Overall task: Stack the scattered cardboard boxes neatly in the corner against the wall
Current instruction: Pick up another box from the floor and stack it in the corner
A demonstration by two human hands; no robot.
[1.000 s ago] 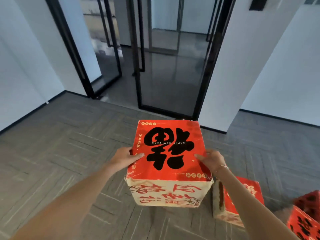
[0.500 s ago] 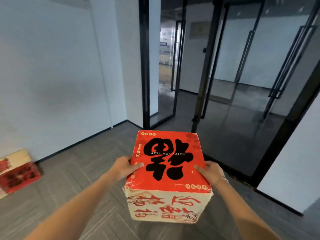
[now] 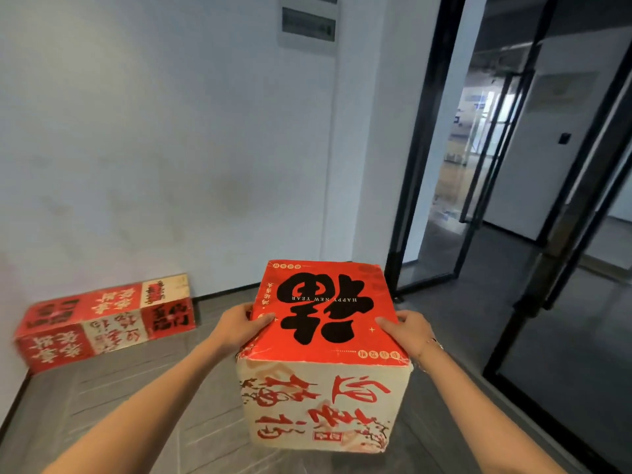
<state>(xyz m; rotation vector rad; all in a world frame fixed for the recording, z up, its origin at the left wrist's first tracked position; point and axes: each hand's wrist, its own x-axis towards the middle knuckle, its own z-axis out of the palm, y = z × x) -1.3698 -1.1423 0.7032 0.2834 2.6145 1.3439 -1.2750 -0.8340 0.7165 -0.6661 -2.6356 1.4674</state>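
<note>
Head view: a red-topped cardboard box [image 3: 325,340] held up off the floor, in the lower middle of the frame, between two bare forearms. Top face red with a large black character and the words "HAPPY NEW YEAR" printed upside down; near side cream with red brush script. Left hand [image 3: 237,325] gripping the box's left edge, thumb laid over the red top, fingers curled round the side. Right hand [image 3: 408,331] gripping the right edge the same way, thumb on top, a thin bracelet [image 3: 436,343] at the wrist. Further off to the left, a row of red and cream boxes [image 3: 106,323] lying on the grey floor [image 3: 136,388], pressed against the white wall [image 3: 171,148] and stacked two high; somewhat blurred. To the right, black-framed glass doors [image 3: 478,165] opening onto a corridor.
</note>
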